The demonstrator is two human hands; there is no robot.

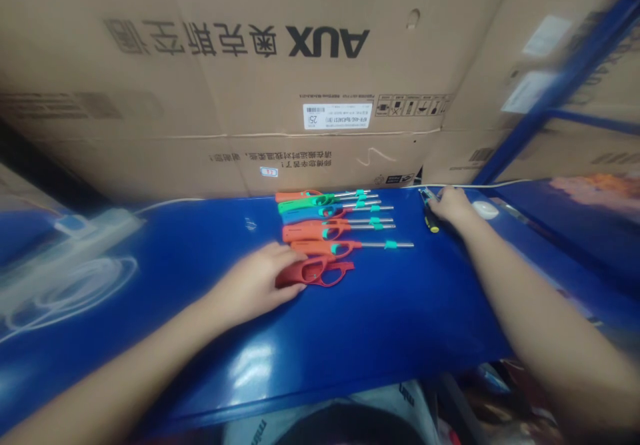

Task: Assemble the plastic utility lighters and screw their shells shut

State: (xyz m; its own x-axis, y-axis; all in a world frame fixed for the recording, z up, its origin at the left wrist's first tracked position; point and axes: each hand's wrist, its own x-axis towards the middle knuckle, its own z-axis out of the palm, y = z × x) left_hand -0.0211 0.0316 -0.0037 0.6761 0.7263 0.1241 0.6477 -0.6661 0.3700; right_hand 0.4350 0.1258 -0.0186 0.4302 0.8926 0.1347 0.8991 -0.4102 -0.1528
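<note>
My left hand [267, 275] is closed round the back end of a red plastic lighter casing [345, 273] on the blue surface. Two loop-shaped openings show in this casing, and no metal barrel is seen on it. Just beyond it lie several long-nosed gas lighters in a row: an orange lighter [307, 248], a red-orange lighter [303, 232], a blue lighter [299, 215] and a green lighter [295, 203] among them. Their barrels point right. At the back right, my right hand [454, 205] has its fingertips closed on a small tool with a black and yellow handle [431, 221]; its exact kind is unclear.
A large cardboard box [240, 111] stands upright behind the blue tabletop [390, 318]. A white power strip [107, 231] with a coiled cable [107, 291] lies at left. Beside my right hand sits a white round object [485, 210]. A blue metal post [555, 85] rises at right.
</note>
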